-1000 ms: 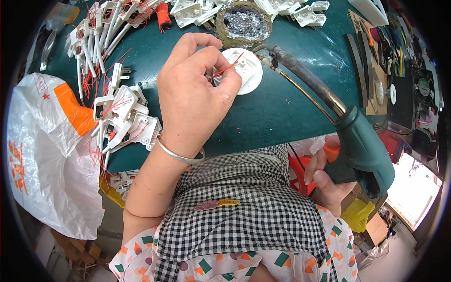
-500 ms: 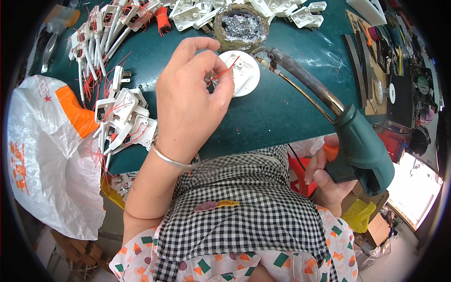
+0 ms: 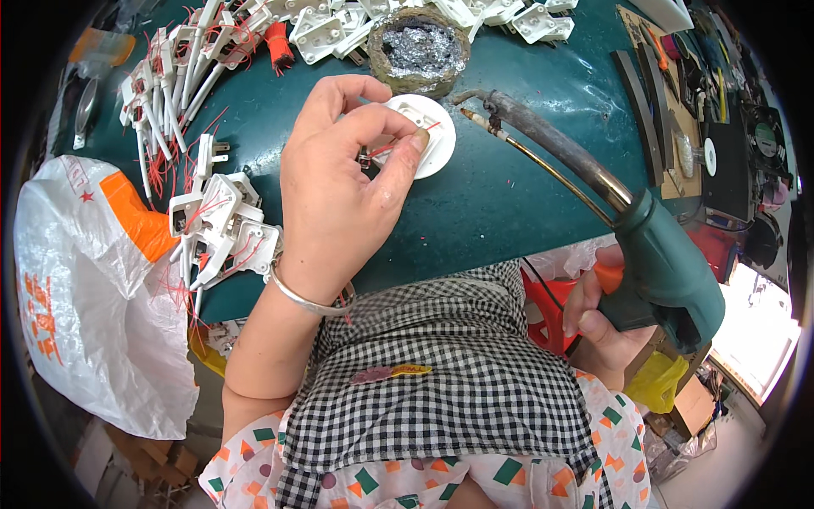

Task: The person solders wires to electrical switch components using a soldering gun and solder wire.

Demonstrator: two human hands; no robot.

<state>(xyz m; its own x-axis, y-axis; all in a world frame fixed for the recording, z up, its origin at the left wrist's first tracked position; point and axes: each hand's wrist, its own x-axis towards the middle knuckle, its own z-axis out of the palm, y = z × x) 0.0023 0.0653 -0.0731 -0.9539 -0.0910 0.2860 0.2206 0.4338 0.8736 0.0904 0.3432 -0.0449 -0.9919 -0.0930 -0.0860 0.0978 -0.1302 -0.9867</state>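
My left hand [image 3: 339, 182] is pinched shut on a thin red wire [image 3: 434, 126], whose end points right past the thumb. Beneath the fingertips lies a round white plastic piece [image 3: 441, 148] with a raised inner part. Something dark and metallic shows under the fingers, too small to name. My right hand [image 3: 598, 331], low at the right, is wrapped round the handle of a green soldering gun [image 3: 666, 254] with an orange trigger. Its long barrel and thin brass tube reach up and left, the tip hanging just right of the white piece.
Behind the white piece stands a crusty round pot [image 3: 421, 53] of silvery metal. White plastic housings [image 3: 222, 208] with red wires are piled at left, more along the back. A white plastic bag [image 3: 102, 280] hangs at the left edge; dark bars [image 3: 638, 114] lie at right.
The view has shifted slightly. My left fingers have tilted the red wire lower and flatter over the white piece. The soldering gun has moved a little right, away from the pot.
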